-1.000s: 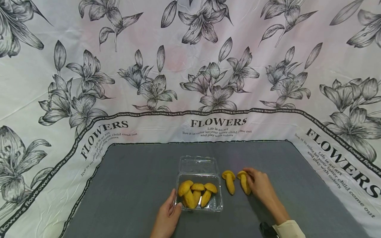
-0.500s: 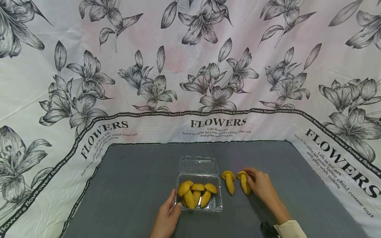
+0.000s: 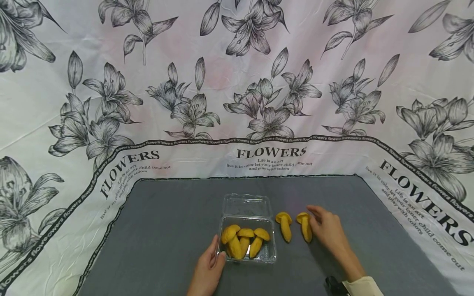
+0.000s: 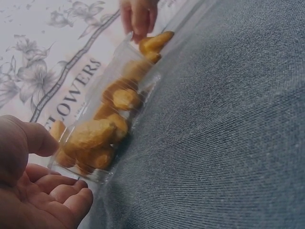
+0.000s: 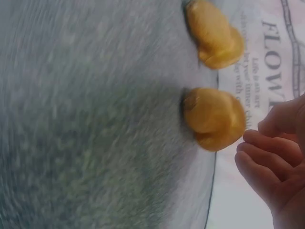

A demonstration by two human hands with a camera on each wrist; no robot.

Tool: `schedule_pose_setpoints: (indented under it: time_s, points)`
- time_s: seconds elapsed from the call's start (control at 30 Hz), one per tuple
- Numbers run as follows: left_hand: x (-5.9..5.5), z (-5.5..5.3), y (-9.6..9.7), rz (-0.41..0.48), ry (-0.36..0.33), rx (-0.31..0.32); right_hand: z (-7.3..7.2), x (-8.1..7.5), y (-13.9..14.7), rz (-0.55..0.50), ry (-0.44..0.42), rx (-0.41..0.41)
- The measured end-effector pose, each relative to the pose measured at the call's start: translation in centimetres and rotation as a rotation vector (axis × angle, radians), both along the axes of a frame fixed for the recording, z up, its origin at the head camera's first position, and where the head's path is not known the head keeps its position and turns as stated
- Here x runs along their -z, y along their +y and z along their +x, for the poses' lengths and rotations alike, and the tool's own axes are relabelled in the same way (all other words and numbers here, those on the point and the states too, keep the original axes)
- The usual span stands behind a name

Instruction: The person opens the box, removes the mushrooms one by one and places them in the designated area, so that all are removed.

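In the head view, a hinged clear plastic box (image 3: 273, 246) stands with its lid raised. Several yellow toy-like mushrooms (image 3: 235, 242) lie inside it. My left hand (image 3: 208, 267) holds the box's left side, thumb near the front corner; the left wrist view shows the box wall between thumb and fingers (image 4: 71, 193). Two more mushrooms lie on the cloth right of the box: a nearer one (image 3: 285, 228) and a farther one (image 3: 305, 228). Beside the farther mushroom is my right hand (image 3: 329, 230). In the right wrist view its loosely bent fingertips are close to the cap (image 5: 233, 129), holding nothing.
Grey cloth (image 3: 166, 238) covers the work surface. Behind and at both sides rises a white sheet (image 3: 207, 160) with printed flowers and lettering. The raised lid (image 3: 246, 204) leans toward the back.
My right hand has drawn slightly to the right, its fingers coming off the farther mushroom, which has shifted a little right. The left hand and the box stay in place.
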State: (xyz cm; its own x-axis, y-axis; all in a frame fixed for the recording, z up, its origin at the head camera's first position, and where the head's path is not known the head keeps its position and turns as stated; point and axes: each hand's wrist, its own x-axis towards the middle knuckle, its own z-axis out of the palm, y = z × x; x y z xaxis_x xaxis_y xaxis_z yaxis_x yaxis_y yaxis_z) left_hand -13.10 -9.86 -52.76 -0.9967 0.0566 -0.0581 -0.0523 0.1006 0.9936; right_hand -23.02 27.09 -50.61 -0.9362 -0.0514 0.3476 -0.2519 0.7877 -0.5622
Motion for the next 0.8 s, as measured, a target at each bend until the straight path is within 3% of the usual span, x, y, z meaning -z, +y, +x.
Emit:
schedule_pose_setpoints:
  time_s: [0.27, 0.8]
  points:
    - [-0.1, 0.1, 0.2, 0.003, 0.024, 0.005, 0.5, -1.3, -1.0, -0.034, 0.056, -0.032]
    - [0.1, 0.5, 0.3, -0.008, 0.067, -0.014, 1.6, -3.0, -3.3, -0.101, 0.065, -0.121]
